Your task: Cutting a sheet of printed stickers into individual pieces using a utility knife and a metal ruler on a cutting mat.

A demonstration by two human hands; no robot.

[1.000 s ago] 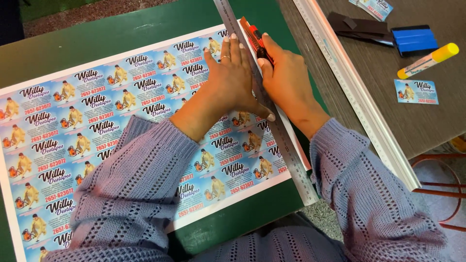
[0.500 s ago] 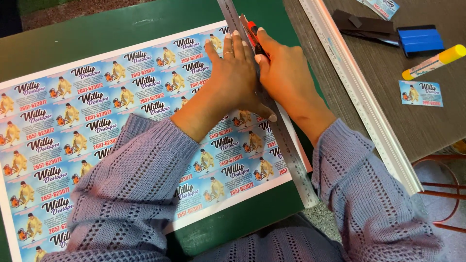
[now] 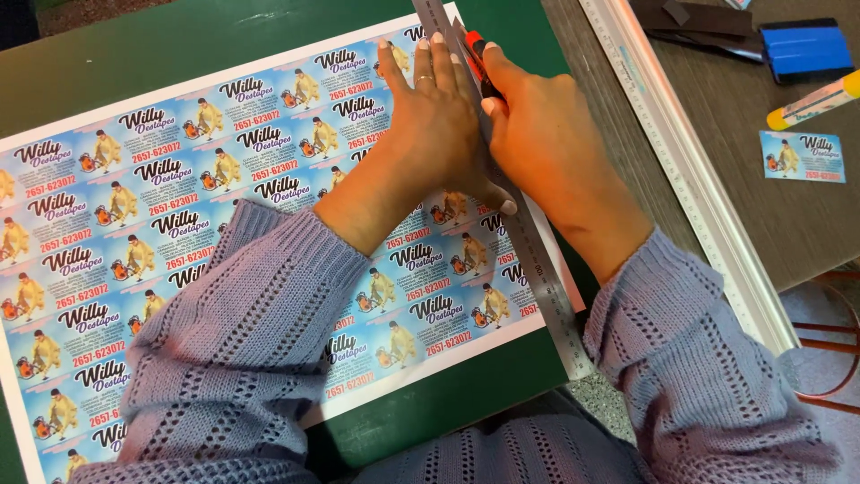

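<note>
On the green cutting mat (image 3: 224, 45) we see a printed sheet of blue cards (image 3: 179, 224), and along its right edge lies a steel ruler (image 3: 537, 269). The left hand (image 3: 439, 125) is spread flat, fingers straight, pressing ruler and sheet down. Just right of the ruler, the right hand (image 3: 546, 143) is closed around a red utility knife (image 3: 479, 58), its tip against the ruler's edge. Farther right of the ruler lie a long metal straightedge (image 3: 690, 179), a blue squeegee (image 3: 806, 49) and one loose card (image 3: 802, 157).
</note>
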